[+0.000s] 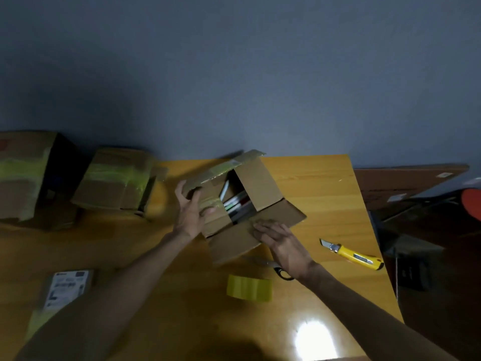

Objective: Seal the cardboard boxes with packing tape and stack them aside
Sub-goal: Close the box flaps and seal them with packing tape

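On desk (325,183), open cardboard box (260,188) w/ pens (236,201); left hand (190,212) round side flap (208,178), right hand (281,243) flat on near flap (234,241).

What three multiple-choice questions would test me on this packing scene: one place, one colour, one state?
1. Where does the utility knife lie? A) right of the cardboard box B) inside it C) on the floor
2. What colour is the tape roll? A) red B) yellow C) blue
3. The cardboard box is: A) taped shut B) open, flaps up C) flattened
Answers: 1 A, the knife rests on the table at the box's right; 2 B, the roll in front of the box is yellow; 3 B, its flaps stand apart and contents show.
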